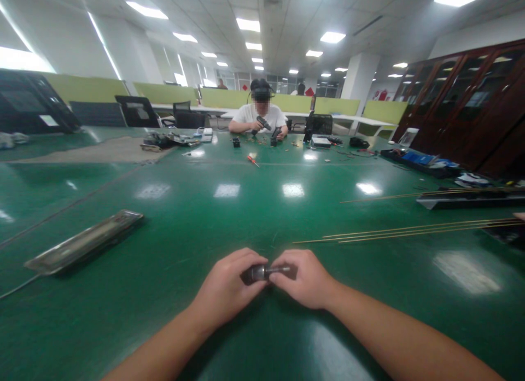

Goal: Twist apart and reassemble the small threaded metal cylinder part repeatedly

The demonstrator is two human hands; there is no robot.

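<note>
A dark cylindrical part with a metal collar and a thin stepped shaft point(260, 272) lies level between my hands, just above or on the green tabletop; its exact kind cannot be made out. My left hand point(226, 281) is wrapped round the thick dark body, which it partly hides. From the other side, my right hand point(307, 278) curls its thumb and fingers about the shaft end. The tips of both hands nearly meet at the middle of the part.
On the green table point(197, 228) lies a power strip point(88, 241) to the left. Thin brass-coloured rods point(369, 236) reach in from the right, near a dark tray point(471, 199). Across the table a person point(259, 110) holds a power drill point(263, 123), with a screwdriver point(252, 160) in front.
</note>
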